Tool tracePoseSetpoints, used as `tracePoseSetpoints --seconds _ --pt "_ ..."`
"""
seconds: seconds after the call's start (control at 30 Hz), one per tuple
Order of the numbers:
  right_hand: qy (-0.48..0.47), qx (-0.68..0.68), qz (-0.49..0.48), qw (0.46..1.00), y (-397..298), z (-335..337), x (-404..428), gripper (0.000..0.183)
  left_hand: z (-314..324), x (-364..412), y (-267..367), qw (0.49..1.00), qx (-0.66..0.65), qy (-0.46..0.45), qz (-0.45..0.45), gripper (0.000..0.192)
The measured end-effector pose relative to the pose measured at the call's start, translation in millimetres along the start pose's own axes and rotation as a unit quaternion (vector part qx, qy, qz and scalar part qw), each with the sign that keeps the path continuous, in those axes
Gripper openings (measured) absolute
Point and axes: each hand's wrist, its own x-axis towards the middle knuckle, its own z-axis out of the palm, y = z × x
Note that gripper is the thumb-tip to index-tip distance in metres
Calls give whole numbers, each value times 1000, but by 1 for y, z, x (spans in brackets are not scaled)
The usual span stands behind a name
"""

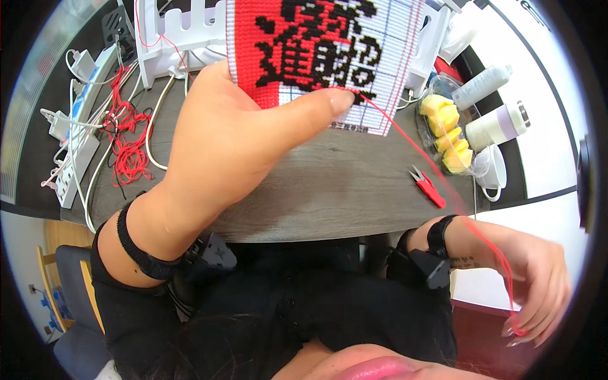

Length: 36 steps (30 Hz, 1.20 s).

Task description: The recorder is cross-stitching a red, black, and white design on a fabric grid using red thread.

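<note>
At the top centre, my left hand [237,123] grips a cross-stitch canvas [389,61] by its lower left part, the thumb lying across the front. The canvas carries red stitching and black stitched characters, with white gridded fabric on the right. From beside the thumbnail a red thread [413,140] runs taut down to the right. My right hand [536,285], low at the far right, pinches the thread's other end in its fingertips. Whether a needle is there cannot be seen. Red-handled thread snips [430,190] lie on the grey wooden table [313,190] between the hands.
Tangled red thread [128,152] lies beside white power strips [78,166] and cables at left. A white rack [152,47] stands behind the canvas. Cut yellow fruit [439,114] in a clear container, a white mug [491,171], a tumbler [496,126] and a bottle [482,88] stand at right.
</note>
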Motion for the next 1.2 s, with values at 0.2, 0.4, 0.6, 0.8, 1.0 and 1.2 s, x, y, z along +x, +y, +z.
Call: tracePoseSetpoints --seconds 0.2,0.4,0.6,0.8,1.0,1.2 --pt "115 -688 180 693 27 -16 -23 7 6 3 1 1000 19 0 12 24" --pt "-94 -852 186 481 51 -33 -37 20 2 0 0 999 -6 -5 40 25" --pt "-77 -858 184 474 52 -33 -38 25 4 0 1 999 -6 -6 50 24" --pt "-90 -847 198 486 50 -34 -38 27 3 -1 1 998 3 -6 56 24" --pt "-94 -840 204 494 49 -35 -38 27 5 0 1 998 12 -4 59 25" --pt "-97 -839 209 493 49 -35 -39 29 4 -1 2 995 52 -2 79 24"
